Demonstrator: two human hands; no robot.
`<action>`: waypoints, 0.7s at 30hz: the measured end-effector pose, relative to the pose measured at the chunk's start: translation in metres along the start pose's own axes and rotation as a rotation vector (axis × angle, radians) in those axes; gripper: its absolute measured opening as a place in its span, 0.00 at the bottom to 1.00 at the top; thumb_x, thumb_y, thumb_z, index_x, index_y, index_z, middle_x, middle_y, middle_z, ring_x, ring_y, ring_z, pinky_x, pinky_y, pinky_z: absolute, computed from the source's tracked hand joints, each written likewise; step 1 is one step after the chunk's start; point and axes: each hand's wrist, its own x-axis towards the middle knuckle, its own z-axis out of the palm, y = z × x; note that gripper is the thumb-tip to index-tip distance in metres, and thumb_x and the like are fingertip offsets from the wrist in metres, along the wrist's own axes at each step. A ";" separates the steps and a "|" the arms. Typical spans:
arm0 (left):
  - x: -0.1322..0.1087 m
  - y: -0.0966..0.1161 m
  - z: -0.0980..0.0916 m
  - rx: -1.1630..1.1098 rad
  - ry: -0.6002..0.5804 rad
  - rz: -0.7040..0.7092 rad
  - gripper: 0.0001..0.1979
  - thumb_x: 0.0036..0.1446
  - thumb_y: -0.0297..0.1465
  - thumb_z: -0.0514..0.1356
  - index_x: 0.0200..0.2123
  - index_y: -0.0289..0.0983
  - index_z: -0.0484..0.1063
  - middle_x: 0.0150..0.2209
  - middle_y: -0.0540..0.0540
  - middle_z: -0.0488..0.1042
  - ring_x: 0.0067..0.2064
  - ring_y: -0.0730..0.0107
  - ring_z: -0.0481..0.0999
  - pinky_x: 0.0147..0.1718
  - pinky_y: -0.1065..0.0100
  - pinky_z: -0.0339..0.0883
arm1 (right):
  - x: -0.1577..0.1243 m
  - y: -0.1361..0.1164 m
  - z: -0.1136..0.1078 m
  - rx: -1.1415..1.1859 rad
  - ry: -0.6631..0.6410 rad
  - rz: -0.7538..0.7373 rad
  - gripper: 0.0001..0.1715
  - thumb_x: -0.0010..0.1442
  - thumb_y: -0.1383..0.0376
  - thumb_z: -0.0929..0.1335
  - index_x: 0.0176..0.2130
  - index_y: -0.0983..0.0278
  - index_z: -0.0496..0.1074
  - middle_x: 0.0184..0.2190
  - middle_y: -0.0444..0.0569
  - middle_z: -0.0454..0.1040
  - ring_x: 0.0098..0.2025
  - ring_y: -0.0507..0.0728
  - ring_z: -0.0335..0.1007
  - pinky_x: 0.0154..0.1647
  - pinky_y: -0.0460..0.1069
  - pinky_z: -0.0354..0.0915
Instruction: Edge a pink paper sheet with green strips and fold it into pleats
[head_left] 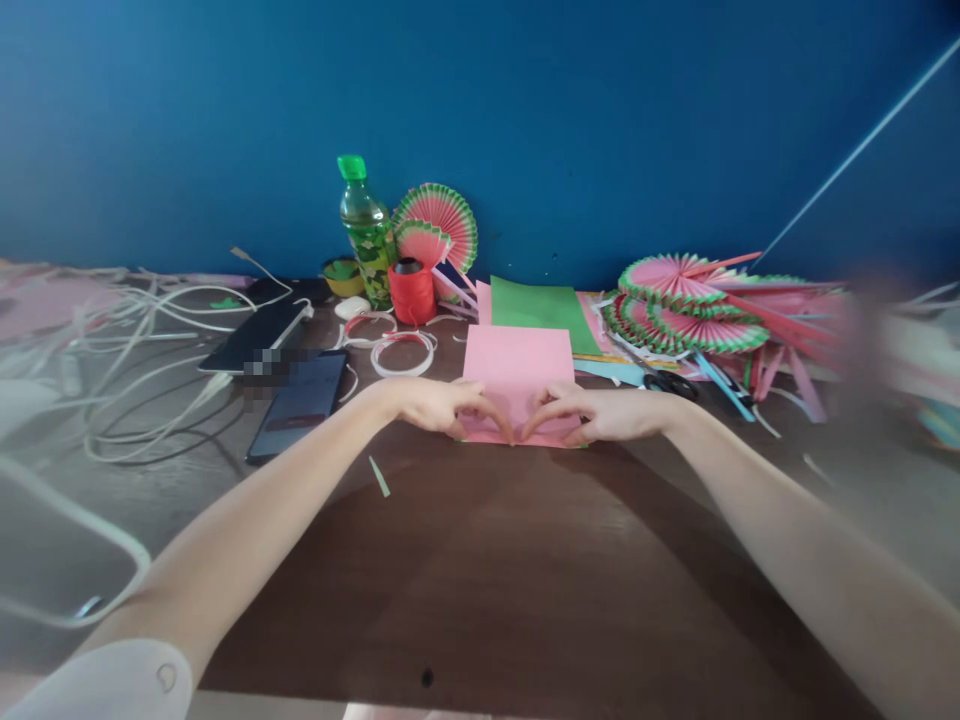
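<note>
A pink sheet of paper (517, 355) lies flat on the brown table (510, 560), with slivers of green at its near corners. My left hand (435, 404) grips the left part of the sheet's near edge, fingers bent. On the right part of the same edge my right hand (607, 412) mirrors it. The two index fingertips almost meet at the middle of that edge. Both thumbs are partly hidden. Just behind lies green paper (544, 310) on more pink paper.
Folded pink-and-green paper fans (675, 300) are piled at right, near black scissors (671, 384). Behind my left hand are red thread (412, 295), a green-capped bottle (367, 235) and tape rolls (403, 353). Two phones (300, 405) and white cables (142, 340) lie left.
</note>
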 end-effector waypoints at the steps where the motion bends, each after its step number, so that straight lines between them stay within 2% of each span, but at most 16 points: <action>1: 0.000 -0.001 0.000 -0.004 -0.001 0.003 0.24 0.49 0.27 0.54 0.51 0.49 0.64 0.34 0.50 0.55 0.41 0.69 0.60 0.43 0.70 0.55 | 0.000 0.000 0.000 0.001 -0.004 0.001 0.29 0.52 0.69 0.63 0.53 0.52 0.64 0.43 0.46 0.57 0.49 0.57 0.55 0.54 0.54 0.50; 9: 0.002 -0.006 0.001 -0.028 -0.002 0.004 0.25 0.49 0.27 0.53 0.51 0.49 0.63 0.35 0.51 0.56 0.41 0.70 0.59 0.45 0.71 0.54 | 0.001 0.001 -0.001 -0.012 -0.012 0.001 0.27 0.52 0.68 0.62 0.52 0.53 0.65 0.43 0.47 0.58 0.48 0.57 0.55 0.52 0.53 0.52; 15: 0.002 -0.005 0.000 -0.019 0.002 0.020 0.22 0.48 0.27 0.54 0.48 0.47 0.67 0.36 0.50 0.58 0.42 0.69 0.60 0.45 0.70 0.54 | 0.002 0.004 -0.001 0.015 -0.002 -0.035 0.26 0.51 0.68 0.63 0.51 0.56 0.66 0.43 0.47 0.59 0.48 0.56 0.57 0.51 0.50 0.53; 18: 0.002 -0.004 0.000 -0.011 0.002 0.005 0.20 0.48 0.28 0.54 0.47 0.45 0.67 0.37 0.50 0.60 0.43 0.68 0.60 0.45 0.71 0.54 | 0.001 0.001 -0.002 0.006 0.006 -0.018 0.23 0.51 0.68 0.63 0.48 0.59 0.67 0.42 0.47 0.60 0.47 0.57 0.57 0.49 0.50 0.54; 21: 0.003 -0.006 0.000 0.002 0.007 -0.001 0.18 0.48 0.27 0.54 0.45 0.42 0.68 0.38 0.50 0.61 0.43 0.69 0.60 0.45 0.72 0.54 | 0.001 -0.004 -0.002 -0.029 0.018 0.015 0.14 0.51 0.66 0.63 0.39 0.62 0.70 0.39 0.47 0.60 0.44 0.56 0.58 0.46 0.49 0.55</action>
